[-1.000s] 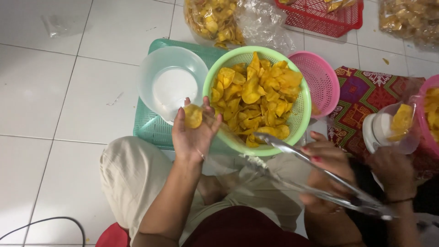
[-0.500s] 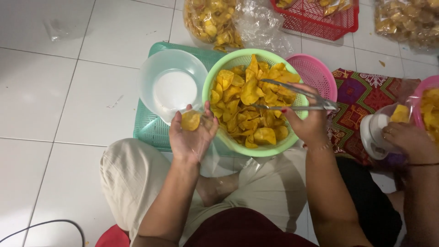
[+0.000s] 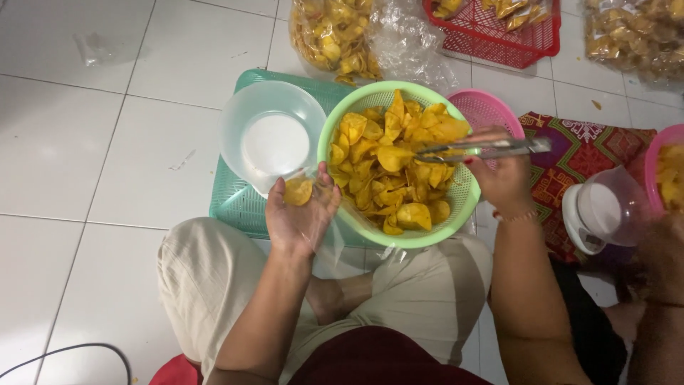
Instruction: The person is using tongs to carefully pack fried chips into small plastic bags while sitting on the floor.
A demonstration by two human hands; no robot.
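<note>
Holding tongs [image 3: 484, 150] horizontally at centre frame, the right hand [image 3: 502, 178] grips them; the left hand [image 3: 299, 214], spread, cups a chip [image 3: 298, 191] lower left.

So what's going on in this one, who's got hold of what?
A person sits cross-legged on a tiled floor. Their right hand holds metal tongs over a green colander heaped with yellow chips. Their left hand lies palm up with one chip and a clear plastic bag, beside an empty white bowl. At right, another person's hand touches a clear container.
</note>
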